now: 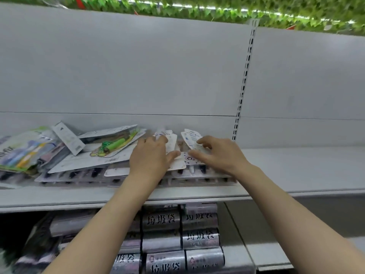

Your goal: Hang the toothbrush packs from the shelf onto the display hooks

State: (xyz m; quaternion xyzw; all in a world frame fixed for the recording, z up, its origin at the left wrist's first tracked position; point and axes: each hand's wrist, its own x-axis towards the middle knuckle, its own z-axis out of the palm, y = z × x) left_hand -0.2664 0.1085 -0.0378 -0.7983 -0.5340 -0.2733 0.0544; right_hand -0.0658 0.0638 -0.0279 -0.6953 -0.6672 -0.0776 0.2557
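Toothbrush packs (110, 155) lie heaped on the left of the shelf (296, 167). The left hand (150, 157) and right hand (219, 153) rest on the right-hand packs, fingers loosely curled, pinching card edges. The packs look light, stiff and slippery; the top card edge seems the best hold.

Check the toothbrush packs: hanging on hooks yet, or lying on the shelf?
Lying on the shelf. The toothbrush packs sit in a loose overlapping heap, the left hand and right hand resting on them. No hooks are in view.
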